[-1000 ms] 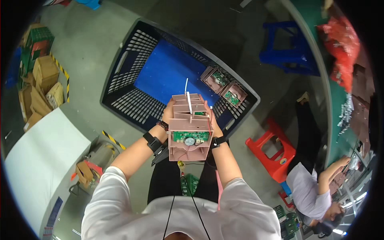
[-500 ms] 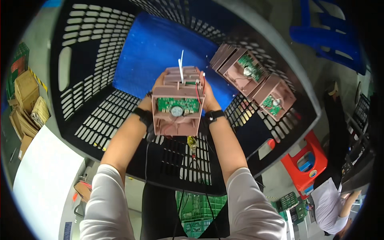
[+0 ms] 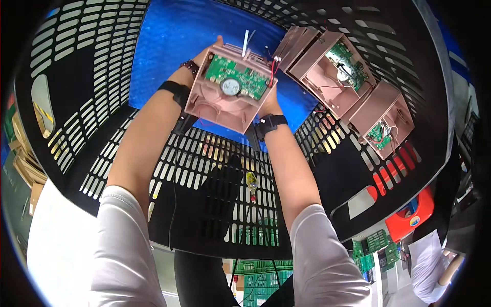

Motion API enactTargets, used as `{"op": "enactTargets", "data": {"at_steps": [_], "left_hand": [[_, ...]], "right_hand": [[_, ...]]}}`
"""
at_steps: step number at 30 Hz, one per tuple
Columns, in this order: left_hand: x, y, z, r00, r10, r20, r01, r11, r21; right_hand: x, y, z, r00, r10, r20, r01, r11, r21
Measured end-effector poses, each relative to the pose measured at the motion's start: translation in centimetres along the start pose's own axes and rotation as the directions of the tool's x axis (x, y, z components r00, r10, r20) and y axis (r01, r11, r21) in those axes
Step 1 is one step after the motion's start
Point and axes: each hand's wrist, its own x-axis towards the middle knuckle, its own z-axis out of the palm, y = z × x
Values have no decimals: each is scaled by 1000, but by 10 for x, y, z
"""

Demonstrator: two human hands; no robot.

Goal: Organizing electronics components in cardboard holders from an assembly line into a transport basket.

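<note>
Both my hands grip a pink plastic housing (image 3: 220, 105) from its two sides, holding it over the inside of a large black slatted crate (image 3: 204, 204). My left hand (image 3: 204, 55) is closed on its left side, fingers mostly hidden behind it. My right hand (image 3: 270, 104) is closed on the right side, largely covered by the housing. A green circuit board (image 3: 238, 77) with a round silver part (image 3: 230, 87) shows in the open face. A white strip (image 3: 245, 43) sticks up at the back, and red wires hang at the right edge.
More pink housings (image 3: 381, 110) with green boards and loose wires stand along the crate's right side. A blue sheet (image 3: 169, 46) lines the crate floor. Outside are a red stool (image 3: 417, 217), green crates (image 3: 261, 284), cardboard (image 3: 28, 169) and another person's sleeve (image 3: 427, 266).
My hands have carried the housing farther forward into the crate and tilted it. My view has moved closer over the crate. The other housings appear to stay put.
</note>
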Motion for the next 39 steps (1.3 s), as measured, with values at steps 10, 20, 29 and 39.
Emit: {"op": "enactTargets", "data": {"at_steps": [10, 20, 29, 39], "left_hand": [[1, -11, -33, 776, -414, 475, 630, 552, -546], [-5, -53, -17, 885, 245, 395, -82, 919, -385], [9, -87, 1, 722, 684, -102, -638, 716, 284], [74, -135, -45, 996, 33, -80, -75, -123, -990]], "right_hand": [[2, 10, -4, 990, -117, -72, 118, 993, 0], [5, 2, -18, 999, 41, 34, -33, 975, -221], [23, -30, 50, 975, -173, 142, 222, 826, -518], [-25, -12, 44, 966, -257, -15, 233, 900, -368]]}}
